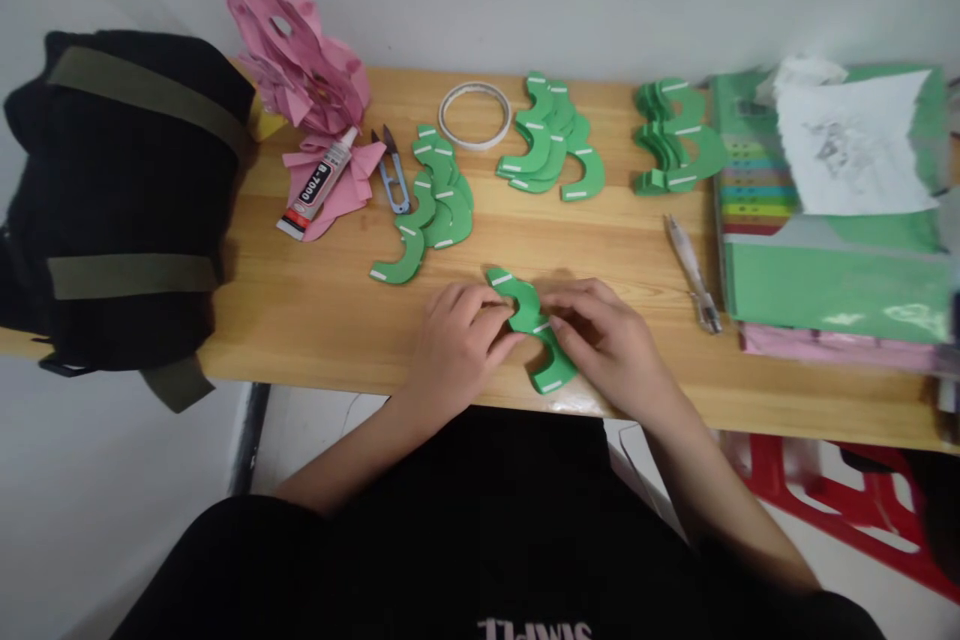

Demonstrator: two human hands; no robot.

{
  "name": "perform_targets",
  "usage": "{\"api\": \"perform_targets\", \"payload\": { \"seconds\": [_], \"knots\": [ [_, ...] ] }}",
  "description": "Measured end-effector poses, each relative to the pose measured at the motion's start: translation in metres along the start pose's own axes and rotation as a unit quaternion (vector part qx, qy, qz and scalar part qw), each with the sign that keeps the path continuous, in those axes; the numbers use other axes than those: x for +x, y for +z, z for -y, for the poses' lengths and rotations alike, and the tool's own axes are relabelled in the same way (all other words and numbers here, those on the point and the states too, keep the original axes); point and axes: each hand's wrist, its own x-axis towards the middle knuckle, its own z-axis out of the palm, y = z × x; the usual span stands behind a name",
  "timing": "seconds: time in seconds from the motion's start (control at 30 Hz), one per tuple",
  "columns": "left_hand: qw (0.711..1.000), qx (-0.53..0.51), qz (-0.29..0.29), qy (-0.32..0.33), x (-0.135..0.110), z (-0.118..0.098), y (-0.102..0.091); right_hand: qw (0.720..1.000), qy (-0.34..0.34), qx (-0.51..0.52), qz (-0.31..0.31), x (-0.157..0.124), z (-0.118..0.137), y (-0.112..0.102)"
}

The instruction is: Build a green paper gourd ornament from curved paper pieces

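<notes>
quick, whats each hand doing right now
Left hand: fingers bent, at the green curved piece; whether gripping cannot be told.
Right hand: fingers bent, at the same piece's other side; grip cannot be told.

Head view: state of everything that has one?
Wavy white-striped green piece, between hands
Bare left hand, fingers bent beside it
Bare right hand, fingers bent beside it
Other curved green pieces, piled
Blue-handled metal snips, blades apart
Grey, black-labelled glue tube, lying; cap unclear
White tape ring, lying flat
Clear plastic pen, lying; tip unclear
White paper sheet, creased
Black fabric bag, closure unclear
</notes>
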Motion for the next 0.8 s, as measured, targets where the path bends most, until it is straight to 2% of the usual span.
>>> {"api": "perform_targets", "payload": {
  "seconds": [0.1, 0.23, 0.43, 0.57, 0.63, 0.7, 0.8],
  "knots": [
    [1.0, -0.021, 0.007, -0.012, -0.001, 0.003, -0.002, 0.999, 0.002, 0.031, 0.011, -0.002, 0.001, 0.003],
    [0.994, -0.092, 0.023, -0.053, -0.001, 0.004, -0.007, 0.999, -0.032, 0.031, -0.002, -0.008, 0.007, 0.009],
    [0.959, -0.227, 0.084, -0.147, 0.005, -0.008, -0.022, 0.999, -0.034, -0.019, 0.008, -0.021, 0.025, 0.018],
    [0.947, -0.206, 0.101, -0.223, 0.014, -0.014, -0.025, 0.997, -0.045, -0.036, 0.05, -0.029, 0.036, 0.022],
    [0.943, -0.205, 0.107, -0.238, 0.016, -0.012, -0.026, 0.999, -0.038, 0.003, 0.027, -0.033, 0.036, 0.025],
    [0.929, -0.26, 0.112, -0.239, 0.015, -0.008, -0.027, 0.997, 0.01, 0.067, -0.036, -0.034, 0.03, 0.029],
    [0.881, -0.391, 0.118, -0.238, 0.013, -0.001, -0.032, 0.969, 0.101, 0.2, -0.103, -0.033, 0.019, 0.036]
  ]
}}
